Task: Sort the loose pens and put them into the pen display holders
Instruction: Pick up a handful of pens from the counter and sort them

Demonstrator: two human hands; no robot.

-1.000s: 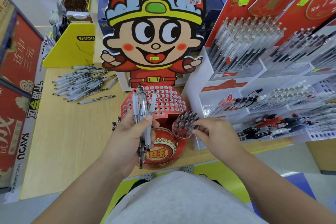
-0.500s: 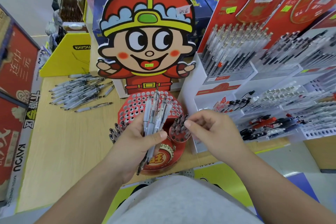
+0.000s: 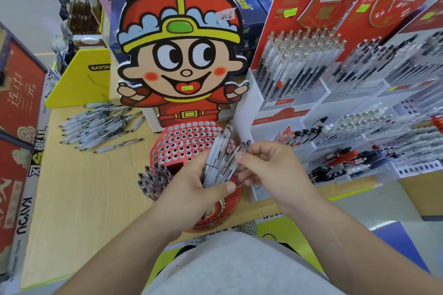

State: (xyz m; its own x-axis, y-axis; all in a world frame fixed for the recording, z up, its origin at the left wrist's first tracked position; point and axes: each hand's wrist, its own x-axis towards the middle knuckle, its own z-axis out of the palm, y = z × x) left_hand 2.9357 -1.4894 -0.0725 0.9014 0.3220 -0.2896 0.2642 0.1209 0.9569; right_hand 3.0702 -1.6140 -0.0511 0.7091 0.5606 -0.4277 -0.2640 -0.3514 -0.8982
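Note:
My left hand [image 3: 191, 189] grips a bundle of clear pens [image 3: 219, 158] that fan up and to the right over the red pen display holder [image 3: 184, 139], a round stand full of small holes below a cartoon cut-out. My right hand [image 3: 271, 170] meets the bundle from the right, thumb and fingers pinching one pen near its upper end. Several pens [image 3: 153, 179] stand in the holder's left pocket. A pile of loose pens [image 3: 96, 127] lies on the wooden table [image 3: 84, 199] at the back left.
The cartoon cut-out [image 3: 179, 55] rises behind the holder. White tiered racks [image 3: 335, 115] full of pens fill the right side. A yellow box [image 3: 79, 79] stands at the back left, and red cartons [image 3: 19, 103] line the left edge.
My right hand left the holder's small right cup and came up to the bundle in my left hand. My left hand tilted the pens to the right.

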